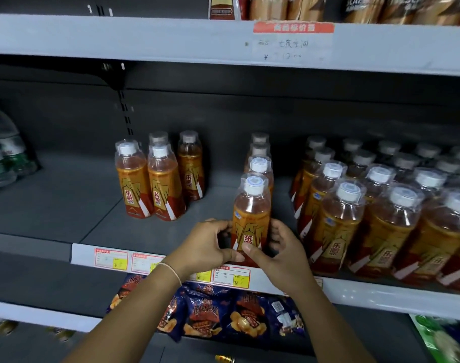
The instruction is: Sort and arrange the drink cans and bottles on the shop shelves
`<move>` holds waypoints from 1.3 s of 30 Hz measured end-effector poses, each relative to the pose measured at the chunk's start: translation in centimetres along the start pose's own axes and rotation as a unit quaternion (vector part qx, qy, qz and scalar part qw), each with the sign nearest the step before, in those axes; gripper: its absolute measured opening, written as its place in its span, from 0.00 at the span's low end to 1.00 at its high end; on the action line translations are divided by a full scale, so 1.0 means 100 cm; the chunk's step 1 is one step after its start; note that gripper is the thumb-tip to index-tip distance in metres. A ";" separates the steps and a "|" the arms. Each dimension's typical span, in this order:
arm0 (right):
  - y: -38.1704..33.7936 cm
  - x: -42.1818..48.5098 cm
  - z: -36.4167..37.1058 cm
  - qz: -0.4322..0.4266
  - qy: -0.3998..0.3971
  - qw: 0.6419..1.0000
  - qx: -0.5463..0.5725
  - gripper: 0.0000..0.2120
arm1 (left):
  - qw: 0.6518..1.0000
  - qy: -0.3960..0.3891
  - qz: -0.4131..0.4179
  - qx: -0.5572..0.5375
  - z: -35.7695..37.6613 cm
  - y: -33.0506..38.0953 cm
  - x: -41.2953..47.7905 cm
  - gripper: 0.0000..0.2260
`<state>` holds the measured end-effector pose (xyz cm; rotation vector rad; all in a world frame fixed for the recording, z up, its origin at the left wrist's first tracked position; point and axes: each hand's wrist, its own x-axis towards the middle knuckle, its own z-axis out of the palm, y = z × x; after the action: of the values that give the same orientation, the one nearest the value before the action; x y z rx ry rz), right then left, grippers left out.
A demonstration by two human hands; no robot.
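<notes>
Standing upright at the front lip of the shelf (66, 205), the front bottle (251, 221) is sitting directly between both hands, its long axis vertical. The left hand (210, 247) and right hand (281, 255) are curling their fingers round its lower label from either side, equally near. It is heading a single file (260, 166) of four bottles. Four more are standing in a cluster (160, 184) to the left, and a dense block (380, 213), too crowded to count, is filling the right.

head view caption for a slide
Left hand and right hand grip the front orange plastic drink bottle on the grey shelf
</notes>
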<state>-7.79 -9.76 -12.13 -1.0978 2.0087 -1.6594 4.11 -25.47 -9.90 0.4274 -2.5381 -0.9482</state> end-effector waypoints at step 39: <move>-0.001 0.001 -0.003 0.003 0.020 1.000 -0.014 0.22 | 0.998 0.024 0.049 0.033 0.009 -0.007 0.004 0.29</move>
<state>-8.07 -9.62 -11.94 -1.0739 2.0641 -1.6679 3.42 -25.60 -10.90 0.3378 -2.5267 -0.8115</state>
